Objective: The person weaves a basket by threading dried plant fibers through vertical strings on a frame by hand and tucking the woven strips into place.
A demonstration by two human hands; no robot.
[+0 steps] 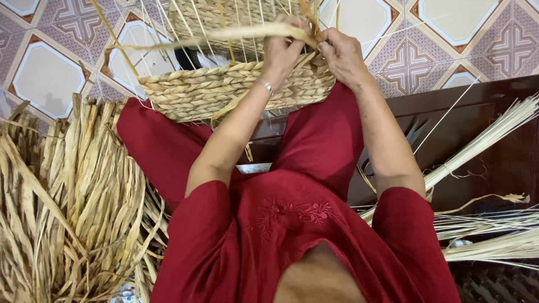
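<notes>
Pale flat dried-leaf strand (pixel 224 35) is pinched between both hands at the rim of the half-woven tan braided basket (pixel 224 87) on the person's lap: left hand (pixel 283 47) and right hand (pixel 342 56) both closed on it. Loose dried leaves (pixel 67 196) lie just beside.

Single head-worn view, steeply downward, close over lap, perhaps slightly forward-tilted.
</notes>
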